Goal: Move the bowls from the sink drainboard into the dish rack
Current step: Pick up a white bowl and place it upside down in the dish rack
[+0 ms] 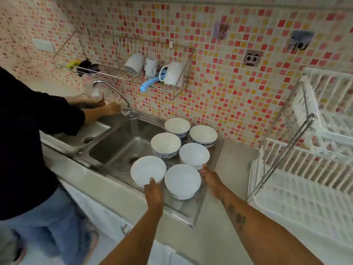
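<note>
Several bowls stand on the steel drainboard (191, 209) right of the sink. My left hand (153, 190) grips the near-left plain white bowl (148, 171) by its rim, thumb on the edge. My right hand (209, 177) reaches under the base of another plain white bowl (194, 154); whether it holds it I cannot tell. A third plain white bowl (182, 181) sits between my hands. Behind them stand three blue-patterned bowls (165, 145). The white dish rack (305, 169) stands at the right on the counter.
A second person in a black top stands at the left, rinsing a glass (94, 92) under the tap (118, 94). The steel sink basin (122, 142) lies left of the bowls. A wall rack (152, 73) holds white mugs above the sink.
</note>
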A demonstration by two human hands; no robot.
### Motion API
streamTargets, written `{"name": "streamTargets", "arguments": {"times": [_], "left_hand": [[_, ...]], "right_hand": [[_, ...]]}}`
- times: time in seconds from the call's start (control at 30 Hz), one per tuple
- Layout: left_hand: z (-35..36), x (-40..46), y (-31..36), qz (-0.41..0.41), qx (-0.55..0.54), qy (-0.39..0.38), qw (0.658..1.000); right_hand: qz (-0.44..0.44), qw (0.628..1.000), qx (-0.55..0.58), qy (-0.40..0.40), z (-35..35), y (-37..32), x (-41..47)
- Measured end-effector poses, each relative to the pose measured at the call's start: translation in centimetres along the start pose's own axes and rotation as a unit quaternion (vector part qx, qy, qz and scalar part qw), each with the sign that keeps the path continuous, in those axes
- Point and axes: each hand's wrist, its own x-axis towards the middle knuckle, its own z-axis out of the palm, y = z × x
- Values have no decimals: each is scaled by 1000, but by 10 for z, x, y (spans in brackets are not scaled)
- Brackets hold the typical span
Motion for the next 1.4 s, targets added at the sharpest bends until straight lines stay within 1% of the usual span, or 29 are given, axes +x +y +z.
{"name": "streamTargets", "arguments": {"times": [0.07,0.13,0.17,0.27,0.47,0.67,0.77,0.87,0.93,1.0,1.1,1.2,1.27,1.33,1.4], "left_hand": [[9,-5,-8,14,-32,-10,999],[15,-1,-26,-5,-29,-24,999],[17,5,-38,-14,-20,-42,999],[23,16,-48,-15,-33,-44,998],[39,-8,-22,-24,-44,-23,998],[48,-14,-27,-45,-52,7,998],[52,-19,-26,-36,-69,9,997],[56,-32,-20,-51,-72,21,996],[58,-43,-11,-52,-80,20,995],[61,-53,10,-48,-95,8,994],[71,-66,60,-27,-159,-24,987],[84,-86,123,-16,-203,-56,978],[91,-104,168,-9,-244,-121,962],[100,-125,207,1,-270,-216,938],[108,-140,234,15,-261,-325,909]], "right_hand": [[7,1000,29,1,2,4,6],[14,999,31,-8,2,11,11],[19,999,32,-10,3,14,15],[23,999,35,-24,6,16,21],[24,997,49,-51,16,17,15],[18,997,71,-35,20,22,10],[20,996,87,-26,20,19,4],[15,996,84,-10,21,13,-10],[8,995,95,-2,18,6,-21],[-24,992,126,4,11,-12,-35],[-94,984,150,23,2,-54,-58],[-184,970,155,38,-9,-102,-87],[-241,956,160,49,-22,-136,-111],[-315,935,151,67,-42,-171,-139],[-380,910,145,78,-62,-201,-167]]}}
